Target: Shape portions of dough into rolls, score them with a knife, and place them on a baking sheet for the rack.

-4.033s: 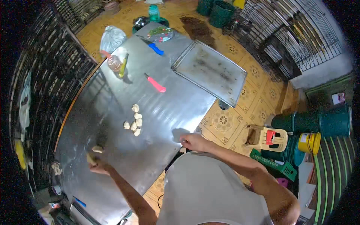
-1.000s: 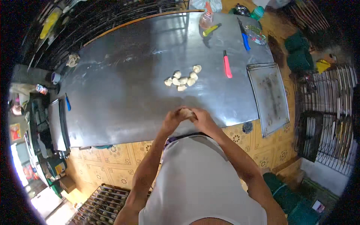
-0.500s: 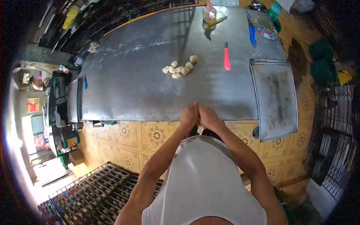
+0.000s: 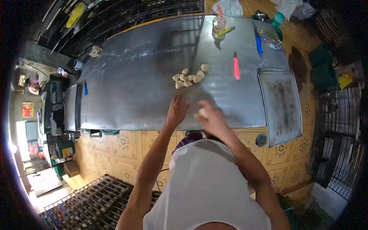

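Several small pale dough pieces (image 4: 188, 78) lie in a loose cluster on the grey metal-topped table (image 4: 126, 96). Just below the cluster, my left hand (image 4: 178, 110) is over the table with its fingers slightly apart, and I make out nothing in it. To its right, nearer the table's front edge, my right hand (image 4: 213, 122) is blurred by motion. A pale lump of dough (image 4: 203, 112) shows between its thumb and fingers. The hands are apart from each other.
A red-handled knife (image 4: 236, 68) lies right of the dough. Farther back are a clear bottle (image 4: 219, 25), a yellow-green tool (image 4: 225, 32) and a blue-handled knife (image 4: 258, 45). A metal tray (image 4: 281, 107) rests at the table's right end. Behind me on the left stands a loaded rack (image 4: 88, 205).
My hands were together at the table's front edge; now they are parted, the left farther forward over the table. One more dough piece lies at the cluster's near side.
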`<state>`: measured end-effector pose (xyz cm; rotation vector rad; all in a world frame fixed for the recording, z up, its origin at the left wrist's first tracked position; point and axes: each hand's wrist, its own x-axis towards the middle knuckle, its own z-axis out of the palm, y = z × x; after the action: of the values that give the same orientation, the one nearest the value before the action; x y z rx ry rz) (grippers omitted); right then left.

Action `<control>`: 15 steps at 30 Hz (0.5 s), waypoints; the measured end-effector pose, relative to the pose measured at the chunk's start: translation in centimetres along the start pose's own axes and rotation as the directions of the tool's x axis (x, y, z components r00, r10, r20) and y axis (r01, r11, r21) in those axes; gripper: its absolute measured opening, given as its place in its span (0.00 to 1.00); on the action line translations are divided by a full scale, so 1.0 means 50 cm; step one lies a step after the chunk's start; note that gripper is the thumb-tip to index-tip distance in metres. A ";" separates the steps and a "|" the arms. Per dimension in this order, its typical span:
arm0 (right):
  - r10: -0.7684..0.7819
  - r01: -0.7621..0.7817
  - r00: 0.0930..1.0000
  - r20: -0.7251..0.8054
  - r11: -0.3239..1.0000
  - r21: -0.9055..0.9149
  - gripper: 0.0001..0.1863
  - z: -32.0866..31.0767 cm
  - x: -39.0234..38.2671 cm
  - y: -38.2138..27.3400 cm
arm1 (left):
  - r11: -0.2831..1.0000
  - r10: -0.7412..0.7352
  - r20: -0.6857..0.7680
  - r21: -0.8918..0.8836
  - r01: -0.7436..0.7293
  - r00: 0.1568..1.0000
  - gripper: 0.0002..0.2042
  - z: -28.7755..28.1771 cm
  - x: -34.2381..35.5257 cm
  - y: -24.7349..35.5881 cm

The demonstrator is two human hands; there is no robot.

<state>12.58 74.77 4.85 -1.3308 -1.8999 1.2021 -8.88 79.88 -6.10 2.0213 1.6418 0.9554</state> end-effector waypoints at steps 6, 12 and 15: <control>0.243 -0.239 0.952 0.187 0.970 -0.046 0.33 0.123 -0.006 0.026 | 0.918 -0.109 0.713 -0.195 0.346 0.692 0.15 -0.025 -0.109 -0.003; 0.375 -0.333 0.924 0.079 0.887 -0.320 0.33 0.180 0.044 0.010 | 0.985 -0.167 0.679 0.077 0.158 0.715 0.15 -0.029 -0.089 -0.001; 0.361 -0.357 0.931 -0.058 0.861 -0.362 0.20 0.184 0.100 -0.003 | 0.994 -0.020 0.526 0.099 -0.038 0.850 0.15 0.012 -0.096 -0.064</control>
<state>3.22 75.99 0.30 -1.9549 -2.0117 1.0476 -11.18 76.20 -9.95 2.1104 1.3925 0.2646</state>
